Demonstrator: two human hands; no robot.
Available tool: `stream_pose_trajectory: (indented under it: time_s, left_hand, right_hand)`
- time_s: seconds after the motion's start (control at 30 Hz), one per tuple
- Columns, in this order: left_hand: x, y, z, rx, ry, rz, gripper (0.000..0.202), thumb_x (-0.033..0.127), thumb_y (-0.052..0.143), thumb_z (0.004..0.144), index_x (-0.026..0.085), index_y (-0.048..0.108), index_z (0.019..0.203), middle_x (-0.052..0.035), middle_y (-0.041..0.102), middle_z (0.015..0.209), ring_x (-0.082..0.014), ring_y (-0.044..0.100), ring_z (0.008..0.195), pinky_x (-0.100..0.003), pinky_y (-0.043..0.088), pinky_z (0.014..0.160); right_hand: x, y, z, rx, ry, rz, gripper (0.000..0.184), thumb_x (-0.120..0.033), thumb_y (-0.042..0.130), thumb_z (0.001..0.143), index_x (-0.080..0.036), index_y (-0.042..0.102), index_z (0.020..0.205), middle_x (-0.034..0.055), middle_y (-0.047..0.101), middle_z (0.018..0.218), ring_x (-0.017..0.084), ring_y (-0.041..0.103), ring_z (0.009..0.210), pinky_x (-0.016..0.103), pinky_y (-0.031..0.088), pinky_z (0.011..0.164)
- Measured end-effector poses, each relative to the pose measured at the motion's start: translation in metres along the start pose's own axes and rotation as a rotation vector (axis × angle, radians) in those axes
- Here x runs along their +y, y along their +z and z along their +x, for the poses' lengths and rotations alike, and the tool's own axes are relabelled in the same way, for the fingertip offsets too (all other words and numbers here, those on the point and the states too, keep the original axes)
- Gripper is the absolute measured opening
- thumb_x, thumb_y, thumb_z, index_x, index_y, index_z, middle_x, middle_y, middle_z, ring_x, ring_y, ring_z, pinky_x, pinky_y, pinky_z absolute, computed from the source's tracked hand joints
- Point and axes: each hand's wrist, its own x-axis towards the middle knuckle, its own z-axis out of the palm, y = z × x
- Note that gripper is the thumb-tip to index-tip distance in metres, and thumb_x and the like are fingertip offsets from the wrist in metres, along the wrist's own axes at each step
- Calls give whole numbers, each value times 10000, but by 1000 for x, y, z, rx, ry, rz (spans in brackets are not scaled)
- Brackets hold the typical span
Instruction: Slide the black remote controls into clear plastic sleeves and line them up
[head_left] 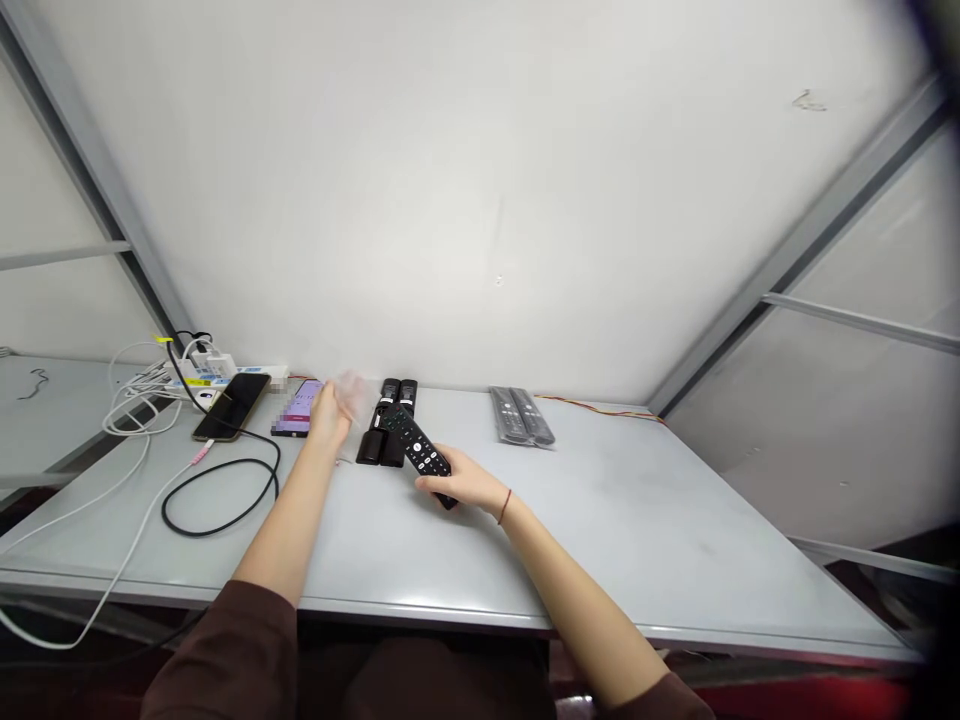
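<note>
My right hand (463,486) grips the near end of a black remote control (416,444), which points away and to the left over the grey table (637,520). My left hand (328,412) is stretched out farther back, pinching a clear plastic bag (355,397) that looks blurred by motion. Two more black remotes (384,432) lie side by side just behind the held remote. A pair of remotes in clear wrapping (521,416) lies at the back, right of the middle.
A phone (232,404) on a cable, a second phone with a lit screen (298,407), a power strip with plugs (202,372) and loose white and black cables (217,500) fill the table's left side. A white wall stands right behind the table.
</note>
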Motion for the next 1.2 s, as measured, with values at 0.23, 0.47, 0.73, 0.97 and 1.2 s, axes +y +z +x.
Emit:
stream_pose_trajectory:
  time_s: [0.23,0.47,0.73,0.97,1.2]
  left_hand:
    - [-7,3,-6,9,49,16,204,155,413,905,118,587,1005,-58,678,778,-149,666,702,-334,527,791]
    - [-10,7,-14,-6,56,14,183,152,401,907,118,571,967,-56,673,770,-148,662,681,-339,523,788]
    - [-15,9,-20,-56,-1,10,233,194,368,921,110,538,1056,-89,679,850,-162,663,741,-327,513,781]
    - [-28,20,-43,-117,-115,69,288,241,365,911,101,561,1069,-98,682,850,-171,652,745,-327,512,768]
    - [-47,31,-68,-154,-142,31,310,304,342,926,134,585,1014,-63,674,829,-163,646,717,-328,515,766]
  right_hand:
    - [2,0,0,-3,-67,-112,233,-308,649,693,-189,517,843,-23,559,639,117,500,497,237,389,429]
    - [5,-1,3,79,-183,-325,194,-292,657,679,-180,555,799,-20,533,705,129,466,629,252,368,561]
    - [8,0,5,79,-165,-343,202,-298,666,682,-179,552,799,-17,542,712,132,477,635,257,367,573]
    - [9,4,5,85,-90,-152,201,-365,635,733,-194,560,807,11,606,641,138,528,506,259,399,453]
    - [6,12,7,160,-24,55,287,-477,598,764,-221,508,855,-23,563,541,138,524,416,233,364,353]
